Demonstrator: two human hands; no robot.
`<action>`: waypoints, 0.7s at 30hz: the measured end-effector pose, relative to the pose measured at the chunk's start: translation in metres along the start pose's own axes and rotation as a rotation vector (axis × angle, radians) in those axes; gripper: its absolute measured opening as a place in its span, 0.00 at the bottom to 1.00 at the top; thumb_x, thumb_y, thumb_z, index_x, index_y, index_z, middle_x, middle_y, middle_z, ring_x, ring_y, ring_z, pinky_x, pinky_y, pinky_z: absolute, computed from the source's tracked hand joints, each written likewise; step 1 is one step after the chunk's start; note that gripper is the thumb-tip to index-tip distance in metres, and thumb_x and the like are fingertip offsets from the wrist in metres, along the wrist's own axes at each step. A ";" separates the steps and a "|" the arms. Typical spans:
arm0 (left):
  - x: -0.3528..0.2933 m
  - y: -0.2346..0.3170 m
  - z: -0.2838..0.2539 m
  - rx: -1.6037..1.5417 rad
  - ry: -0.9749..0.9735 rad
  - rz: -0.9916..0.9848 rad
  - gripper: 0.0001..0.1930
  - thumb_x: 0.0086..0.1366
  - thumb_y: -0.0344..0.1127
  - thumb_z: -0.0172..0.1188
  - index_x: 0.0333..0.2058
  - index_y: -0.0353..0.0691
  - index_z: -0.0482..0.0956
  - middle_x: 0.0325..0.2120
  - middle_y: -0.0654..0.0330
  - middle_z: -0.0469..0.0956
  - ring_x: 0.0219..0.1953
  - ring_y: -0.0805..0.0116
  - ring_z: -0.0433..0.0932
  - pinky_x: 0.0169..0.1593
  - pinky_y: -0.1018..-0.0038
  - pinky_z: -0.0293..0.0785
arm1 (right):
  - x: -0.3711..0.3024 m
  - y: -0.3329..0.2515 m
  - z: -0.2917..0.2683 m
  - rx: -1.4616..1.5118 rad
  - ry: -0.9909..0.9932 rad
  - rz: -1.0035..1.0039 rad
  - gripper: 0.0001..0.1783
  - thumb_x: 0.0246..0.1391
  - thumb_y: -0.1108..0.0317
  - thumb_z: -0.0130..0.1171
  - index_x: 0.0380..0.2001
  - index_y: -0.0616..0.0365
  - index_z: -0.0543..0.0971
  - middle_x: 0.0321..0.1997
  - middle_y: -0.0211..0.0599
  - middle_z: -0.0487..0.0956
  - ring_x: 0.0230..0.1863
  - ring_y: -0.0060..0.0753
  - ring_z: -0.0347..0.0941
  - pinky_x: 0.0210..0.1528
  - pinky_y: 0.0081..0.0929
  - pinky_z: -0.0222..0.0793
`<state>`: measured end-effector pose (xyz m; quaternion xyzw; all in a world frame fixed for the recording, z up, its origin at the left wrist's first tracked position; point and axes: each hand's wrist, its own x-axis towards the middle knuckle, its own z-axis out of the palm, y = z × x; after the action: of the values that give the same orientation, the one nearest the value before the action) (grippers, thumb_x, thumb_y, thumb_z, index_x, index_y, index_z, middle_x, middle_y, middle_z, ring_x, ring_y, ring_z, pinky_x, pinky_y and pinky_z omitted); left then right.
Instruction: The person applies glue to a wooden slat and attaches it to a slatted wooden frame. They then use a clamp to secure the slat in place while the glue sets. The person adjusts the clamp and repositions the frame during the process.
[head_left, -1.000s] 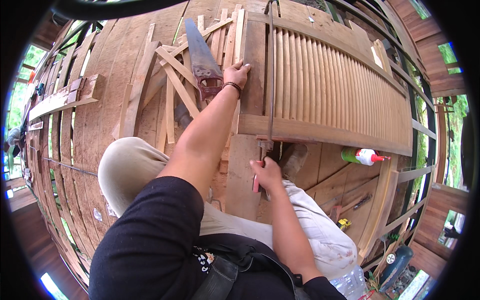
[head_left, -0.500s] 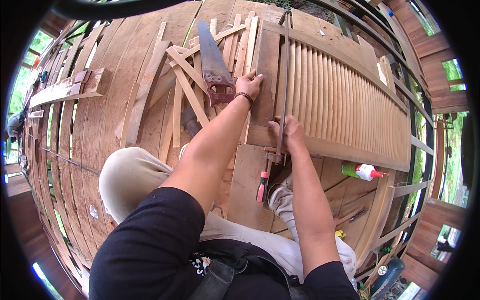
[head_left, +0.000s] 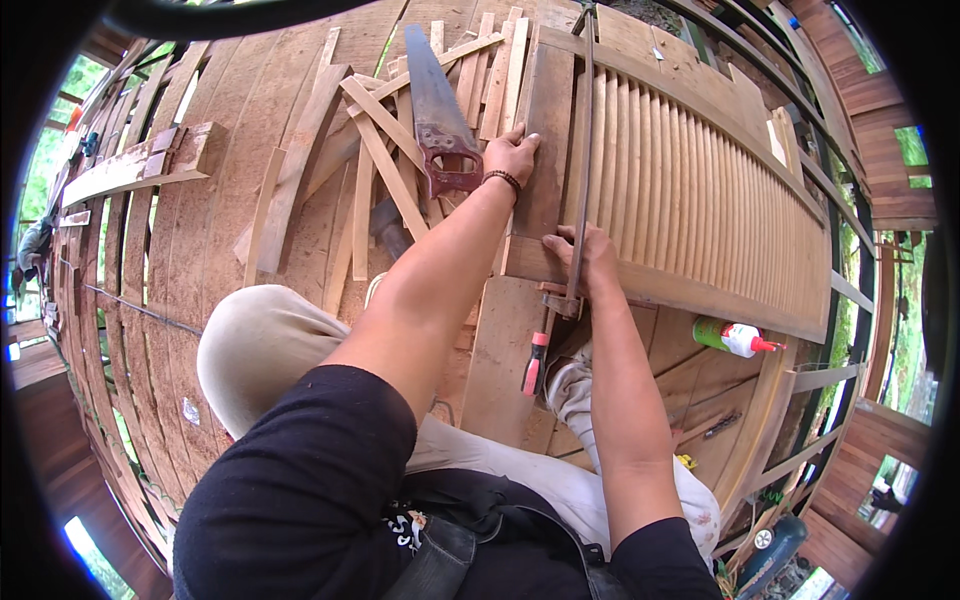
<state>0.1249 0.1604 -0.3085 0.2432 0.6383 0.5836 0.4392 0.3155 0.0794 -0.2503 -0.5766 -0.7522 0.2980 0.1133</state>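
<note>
A wooden louvered shutter [head_left: 690, 170] lies on the boards in front of me, its slats set in a darker frame. My left hand [head_left: 512, 156], with a beaded bracelet at the wrist, is closed on the outer left edge of the frame. Across the shutter's left end runs a long bar clamp [head_left: 583, 130] with a red and black handle [head_left: 535, 362] at the near end. At the near corner, my right hand [head_left: 594, 260] has its fingers curled by the clamp bar, thumb on the frame. Some fingers are hidden behind the bar.
Left of the shutter, a handsaw [head_left: 437, 100] lies on a pile of wooden strips [head_left: 380, 165]. A dark tool head [head_left: 388, 228] shows beneath my left forearm. A green and white glue bottle [head_left: 730, 337] lies right of my right forearm. Gaps separate the floorboards [head_left: 130, 300] at left.
The whole view has shifted slightly, moving things a little rightward in the picture. Both hands keep nearly the same places on the shutter and by the clamp.
</note>
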 end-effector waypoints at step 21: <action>0.001 0.002 -0.001 -0.057 0.014 -0.022 0.29 0.63 0.37 0.69 0.61 0.31 0.74 0.39 0.62 0.84 0.38 0.77 0.79 0.45 0.80 0.75 | -0.102 0.005 -0.014 0.306 0.562 0.378 0.13 0.58 0.63 0.63 0.38 0.63 0.80 0.35 0.42 0.82 0.37 0.41 0.80 0.43 0.37 0.74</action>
<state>0.1230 0.1606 -0.3067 0.2193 0.6270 0.5984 0.4480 0.3581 -0.0109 -0.2238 -0.7412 -0.5185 0.2527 0.3435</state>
